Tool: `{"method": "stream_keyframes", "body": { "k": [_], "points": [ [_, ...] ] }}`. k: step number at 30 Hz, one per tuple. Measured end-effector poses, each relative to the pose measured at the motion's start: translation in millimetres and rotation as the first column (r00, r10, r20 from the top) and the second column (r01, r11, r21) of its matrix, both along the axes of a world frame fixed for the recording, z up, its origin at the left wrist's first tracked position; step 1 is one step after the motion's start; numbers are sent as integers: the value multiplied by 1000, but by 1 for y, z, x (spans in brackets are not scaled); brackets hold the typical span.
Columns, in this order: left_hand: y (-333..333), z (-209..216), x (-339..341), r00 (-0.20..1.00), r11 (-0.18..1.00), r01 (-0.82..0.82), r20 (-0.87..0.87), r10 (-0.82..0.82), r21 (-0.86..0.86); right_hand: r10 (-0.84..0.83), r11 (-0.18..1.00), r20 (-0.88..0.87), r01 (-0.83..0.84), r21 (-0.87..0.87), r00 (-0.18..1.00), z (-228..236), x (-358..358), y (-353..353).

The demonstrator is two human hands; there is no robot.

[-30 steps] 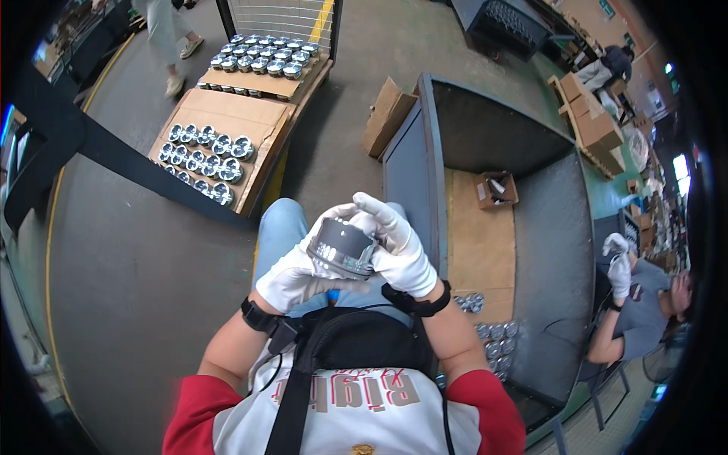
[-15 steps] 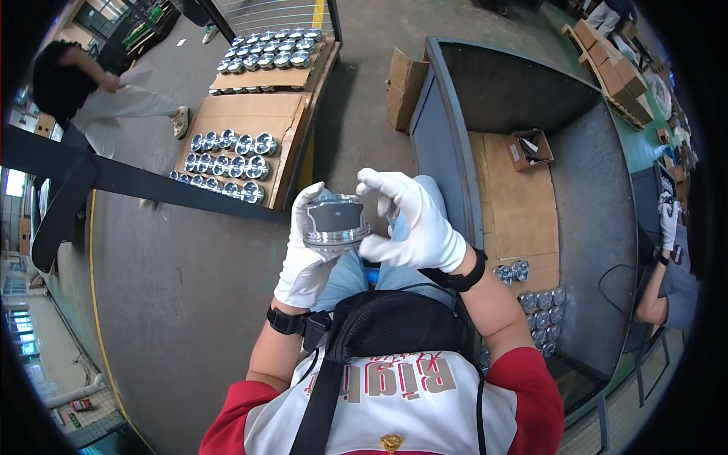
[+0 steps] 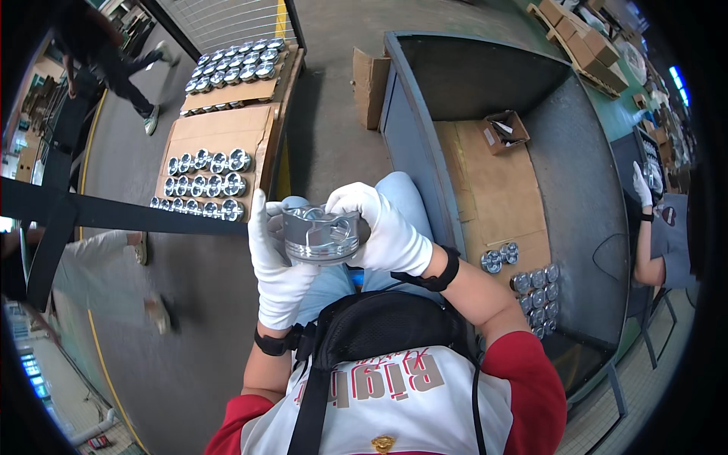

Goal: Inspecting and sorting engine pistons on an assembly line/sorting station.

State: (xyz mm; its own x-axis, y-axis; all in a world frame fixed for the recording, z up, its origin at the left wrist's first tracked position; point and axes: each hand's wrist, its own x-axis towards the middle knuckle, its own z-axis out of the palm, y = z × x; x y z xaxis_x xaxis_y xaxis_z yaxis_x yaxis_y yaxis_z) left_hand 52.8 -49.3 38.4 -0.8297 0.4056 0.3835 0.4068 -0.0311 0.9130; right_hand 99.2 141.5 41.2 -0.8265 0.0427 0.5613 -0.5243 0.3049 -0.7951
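Observation:
A shiny metal piston point(image 3: 321, 236) is held above my lap between both white-gloved hands. Its ring grooves run around the lower part, and the side with the pin hole is turned partly to the right. My left hand point(image 3: 277, 265) cradles the piston from the left, one finger pointing up and the others partly hidden behind it. Around its right side, my right hand point(image 3: 385, 231) is closed, with the fingertips hidden behind the metal.
At the left, a cart with cardboard point(image 3: 220, 133) carries rows of pistons point(image 3: 199, 184). On the right stands a grey metal bin point(image 3: 419, 114) holding a small box point(image 3: 504, 132) and more pistons point(image 3: 538, 296). People walk at the left; another person's gloved hand point(image 3: 642, 184) shows far right.
The piston has been turned, so its dark side patch no longer faces me and the pin hole shows. My right hand has closed onto it. People at the left have moved.

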Motion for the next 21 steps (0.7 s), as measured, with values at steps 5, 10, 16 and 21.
{"method": "stream_keyframes", "body": {
  "k": [5,10,16,21],
  "points": [
    [-1,1,6,733,929,122,600,-322,349,200,967,106,-179,-180,974,0,4,0],
    [-1,3,11,741,908,31,600,-302,418,110,994,90,-109,-8,990,13,2,-1],
    [-1,-9,7,831,930,13,514,-214,367,100,995,191,-94,-42,976,7,2,-2],
    [-4,-14,6,908,932,72,363,-209,356,135,990,150,-128,-60,979,7,1,0]
  ]
}}
